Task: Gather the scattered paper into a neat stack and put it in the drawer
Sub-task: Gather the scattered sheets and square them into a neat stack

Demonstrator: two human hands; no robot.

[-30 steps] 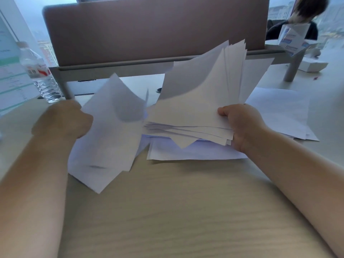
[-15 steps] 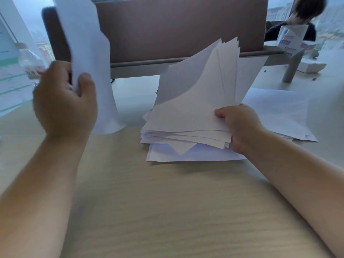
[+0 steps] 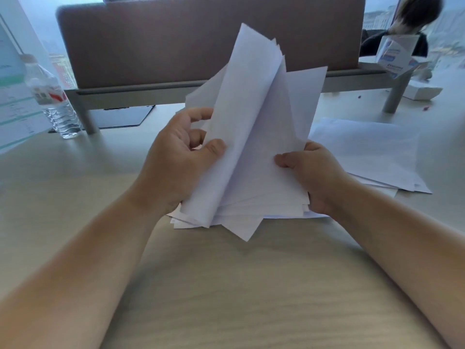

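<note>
Head view looks down on my two hands gripping a loose bundle of white paper (image 3: pixel 254 147) above the pale wood-grain desk (image 3: pixel 251 298). My left hand (image 3: pixel 176 157) pinches the bundle's left edge, thumb on the front sheet and fingers curled behind. My right hand (image 3: pixel 309 172) clamps the lower right side, thumb on top. The sheets stand tilted up, long axis running from the near edge by my wrists up and away toward the brown divider panel (image 3: pixel 201 41), corners fanned out unevenly. Their lower ends touch a few sheets lying flat beneath. More loose sheets (image 3: pixel 372 152) lie flat on the desk just to the right. At far left stands a clear water bottle (image 3: pixel 54 102) beside a dark pad (image 3: pixel 120 117). Windows show behind the panel.
</note>
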